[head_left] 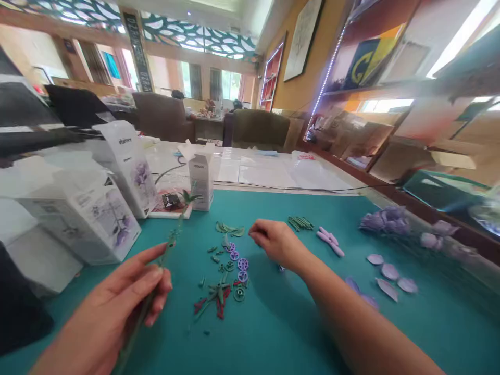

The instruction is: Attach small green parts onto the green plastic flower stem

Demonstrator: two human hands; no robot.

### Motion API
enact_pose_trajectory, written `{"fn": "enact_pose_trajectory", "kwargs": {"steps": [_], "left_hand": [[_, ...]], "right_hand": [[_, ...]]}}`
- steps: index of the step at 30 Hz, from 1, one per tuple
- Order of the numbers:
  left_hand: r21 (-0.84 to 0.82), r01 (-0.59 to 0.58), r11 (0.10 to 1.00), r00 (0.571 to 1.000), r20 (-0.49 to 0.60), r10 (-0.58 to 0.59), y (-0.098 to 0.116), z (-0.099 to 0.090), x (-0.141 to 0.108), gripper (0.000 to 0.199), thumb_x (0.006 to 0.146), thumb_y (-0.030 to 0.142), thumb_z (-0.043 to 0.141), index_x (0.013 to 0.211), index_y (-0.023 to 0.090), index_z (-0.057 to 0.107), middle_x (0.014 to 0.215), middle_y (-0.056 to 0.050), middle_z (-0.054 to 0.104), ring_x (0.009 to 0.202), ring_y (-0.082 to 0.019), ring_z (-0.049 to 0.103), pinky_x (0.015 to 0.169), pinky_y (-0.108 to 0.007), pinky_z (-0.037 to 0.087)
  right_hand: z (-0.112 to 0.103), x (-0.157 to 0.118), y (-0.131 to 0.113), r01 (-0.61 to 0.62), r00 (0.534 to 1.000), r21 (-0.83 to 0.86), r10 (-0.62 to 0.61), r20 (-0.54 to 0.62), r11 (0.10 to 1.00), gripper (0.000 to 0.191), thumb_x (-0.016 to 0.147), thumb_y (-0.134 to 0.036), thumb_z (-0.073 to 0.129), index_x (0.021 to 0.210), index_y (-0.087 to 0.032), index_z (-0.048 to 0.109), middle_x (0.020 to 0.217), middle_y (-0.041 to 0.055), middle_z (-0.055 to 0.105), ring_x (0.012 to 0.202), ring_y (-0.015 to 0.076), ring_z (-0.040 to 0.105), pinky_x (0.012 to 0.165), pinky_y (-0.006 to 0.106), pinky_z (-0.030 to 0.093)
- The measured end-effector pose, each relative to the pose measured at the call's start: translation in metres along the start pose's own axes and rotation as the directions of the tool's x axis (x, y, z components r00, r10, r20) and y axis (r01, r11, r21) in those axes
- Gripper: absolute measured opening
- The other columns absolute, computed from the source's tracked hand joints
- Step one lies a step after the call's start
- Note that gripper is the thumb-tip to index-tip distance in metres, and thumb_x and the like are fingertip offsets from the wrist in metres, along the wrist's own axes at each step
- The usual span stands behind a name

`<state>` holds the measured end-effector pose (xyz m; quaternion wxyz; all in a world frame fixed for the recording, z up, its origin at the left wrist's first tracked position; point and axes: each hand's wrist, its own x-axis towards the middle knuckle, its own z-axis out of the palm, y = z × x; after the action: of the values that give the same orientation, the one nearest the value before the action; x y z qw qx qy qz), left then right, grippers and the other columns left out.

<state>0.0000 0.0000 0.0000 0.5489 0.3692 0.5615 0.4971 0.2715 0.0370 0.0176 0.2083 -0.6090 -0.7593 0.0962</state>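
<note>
My left hand [144, 291] is closed around a long green artificial flower stem [167, 255], which slants up and away and carries pointed leaves at its top. My right hand [279, 242] hovers over the mat with fingers curled together; whatever they may hold is hidden. Just left of it lie curved green leaf pieces [229, 229] and a column of purple spoked rings [242, 264]. Nearer to me, a green star-shaped piece [219, 293] rests among dark red bits [221, 310]. Small green parts [229, 266] are scattered between.
Green sticks [300, 223], lilac rods [330, 241] and loose purple petals [389, 271] lie to the right, with purple flower heads [385, 221] farther back. White printed boxes [103, 219] stand at the left on the teal mat [269, 333]; a smaller box [201, 182] stands behind.
</note>
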Motion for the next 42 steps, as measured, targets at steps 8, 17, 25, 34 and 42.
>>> {"fn": "enact_pose_trajectory", "kwargs": {"steps": [8, 17, 25, 34, 42], "left_hand": [[0.030, 0.008, 1.000, 0.998, 0.068, -0.010, 0.008, 0.007, -0.007, 0.063, 0.054, 0.046, 0.081, 0.110, 0.028, 0.060, 0.063, 0.005, 0.062, 0.053, -0.014, 0.050, 0.040, -0.022, 0.043], [0.035, 0.002, 0.999, 0.996, 0.088, -0.005, 0.017, 0.009, -0.019, 0.057, 0.060, 0.041, 0.076, 0.112, 0.025, 0.058, 0.062, 0.004, 0.062, 0.053, -0.014, 0.049, 0.043, -0.023, 0.042], [0.027, 0.004, 1.000, 0.994, 0.110, -0.007, 0.017, 0.010, -0.018, 0.058, 0.063, 0.043, 0.075, 0.115, 0.025, 0.056, 0.064, 0.005, 0.063, 0.055, -0.013, 0.049, 0.043, -0.022, 0.041], [0.043, 0.014, 0.999, 0.995, 0.095, -0.018, 0.015, 0.012, -0.017, 0.065, 0.055, 0.047, 0.078, 0.114, 0.026, 0.058, 0.063, 0.004, 0.063, 0.054, -0.014, 0.050, 0.042, -0.023, 0.042], [0.016, -0.004, 1.000, 0.999, 0.054, 0.003, 0.003, 0.003, -0.004, 0.071, 0.048, 0.050, 0.082, 0.112, 0.029, 0.060, 0.063, 0.004, 0.063, 0.052, -0.016, 0.050, 0.039, -0.024, 0.042]], "right_hand": [[-0.015, 0.010, 0.038, -0.055, 0.997, -0.170, 0.046, -0.057, 0.984, 0.031, 0.089, -0.012, 0.041, 0.103, -0.022, 0.067, 0.100, 0.0059, 0.070, 0.090, 0.0184, 0.063, 0.076, 0.028, 0.045], [0.027, 0.002, 0.031, 0.057, 0.994, -0.476, -0.008, 0.105, 0.877, 0.019, 0.087, -0.015, 0.051, 0.094, -0.015, 0.068, 0.097, 0.0147, 0.066, 0.095, 0.0265, 0.057, 0.078, 0.033, 0.040], [0.011, 0.002, 0.054, 0.008, 0.998, -0.555, 0.029, 0.058, 0.832, 0.024, 0.090, -0.014, 0.045, 0.086, -0.015, 0.068, 0.089, 0.0117, 0.068, 0.084, 0.0223, 0.060, 0.071, 0.029, 0.038], [0.008, 0.009, 0.048, 0.080, 0.994, -0.485, -0.033, 0.105, 0.871, 0.024, 0.094, -0.023, 0.045, 0.101, -0.020, 0.068, 0.103, 0.0088, 0.066, 0.095, 0.0220, 0.056, 0.081, 0.030, 0.039], [0.036, 0.034, 0.034, 0.074, 0.989, -0.435, -0.008, 0.149, 0.897, 0.025, 0.091, -0.033, 0.052, 0.111, -0.022, 0.064, 0.119, 0.0120, 0.062, 0.112, 0.0284, 0.052, 0.090, 0.042, 0.039]]}}
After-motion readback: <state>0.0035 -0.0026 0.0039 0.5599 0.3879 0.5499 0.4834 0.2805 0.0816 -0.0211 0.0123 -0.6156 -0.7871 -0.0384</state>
